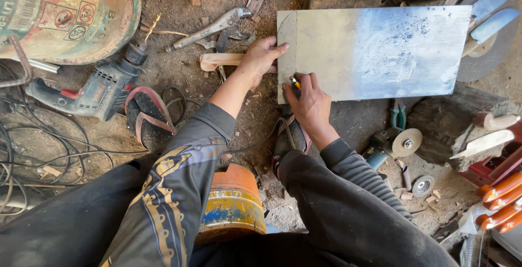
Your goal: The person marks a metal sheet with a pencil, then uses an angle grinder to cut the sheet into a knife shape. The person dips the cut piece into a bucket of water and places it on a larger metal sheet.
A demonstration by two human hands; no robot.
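Left hand [260, 56] presses wooden piece [223, 60] flat against metal sheet [375, 52] (frame centre); right hand [307, 101], grip pinched tight, holds marker [294, 81] at sheet edge.

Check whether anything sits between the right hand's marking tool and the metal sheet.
Nothing visible does. The right hand holds the small orange-tipped marking tool right at the flat grey metal sheet; the left hand rests at its left edge.

Both arms are covered by long dark grey sleeves reaching to the wrists; the hands, left hand [260, 57] and right hand [309, 99], are bare. A gold and tan ornamental pattern of stripes and curls is printed along the left sleeve [168, 191]. The right sleeve [353, 180] is ribbed and plain.
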